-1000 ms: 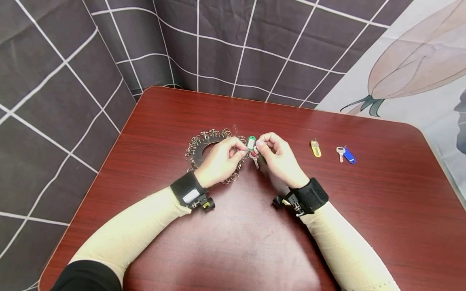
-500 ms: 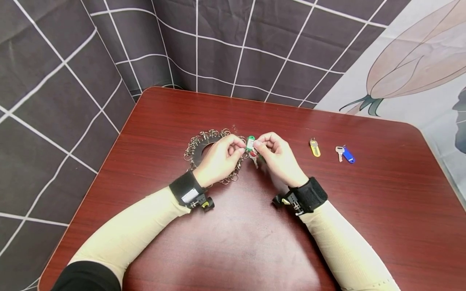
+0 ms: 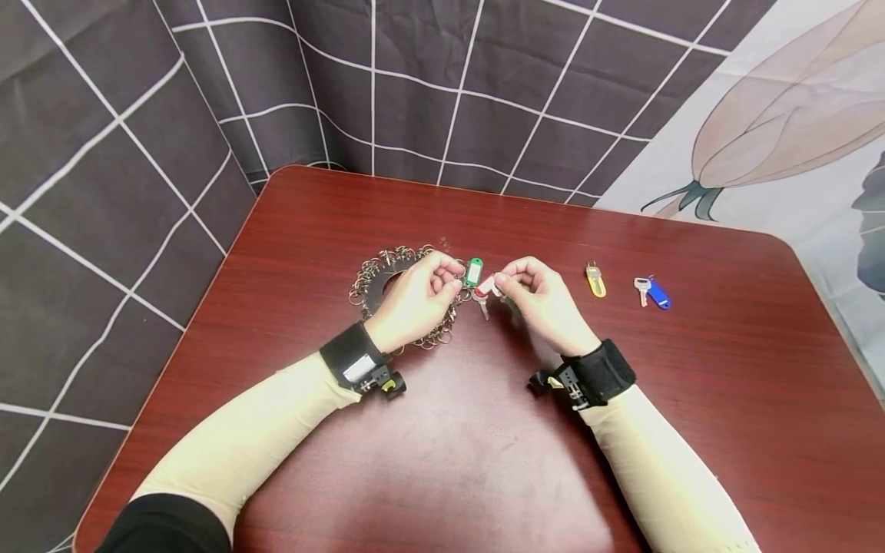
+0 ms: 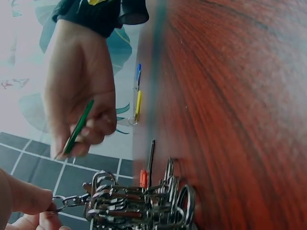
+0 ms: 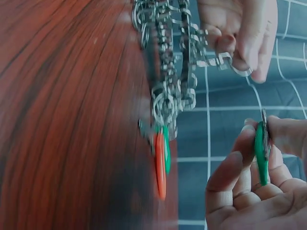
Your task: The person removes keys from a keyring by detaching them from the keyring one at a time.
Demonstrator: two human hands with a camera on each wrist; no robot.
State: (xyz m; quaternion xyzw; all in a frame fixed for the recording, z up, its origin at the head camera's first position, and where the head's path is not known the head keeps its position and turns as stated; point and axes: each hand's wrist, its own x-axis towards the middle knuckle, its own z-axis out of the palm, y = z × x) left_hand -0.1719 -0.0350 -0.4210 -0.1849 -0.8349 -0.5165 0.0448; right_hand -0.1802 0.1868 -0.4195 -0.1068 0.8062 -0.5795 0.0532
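Observation:
My left hand (image 3: 418, 296) is over the round black holder (image 3: 376, 293), which is fringed with metal rings and clasps. In the left wrist view its thumb and fingers pinch a split ring (image 4: 58, 204) linked to a clasp. My right hand (image 3: 542, 299), a little to the right, pinches a green key tag (image 5: 260, 151) with a key flat against it, raised above the table. Beside the holder's right edge lie another green tag (image 3: 473, 272), a red tag (image 3: 485, 287) and a key (image 3: 482, 307); the right fingertips overlap the red tag's end in the head view.
Farther right on the brown table (image 3: 442, 430) lie a yellow key tag (image 3: 595, 280) and a blue key tag (image 3: 659, 293) with a key (image 3: 642, 290) beside it. Dark gridded cloth (image 3: 415, 115) hangs behind the table's far edge.
My right hand has drawn slightly right, away from the left hand, with the green key tag. More of the red tag now shows. The left hand stays nearly in place.

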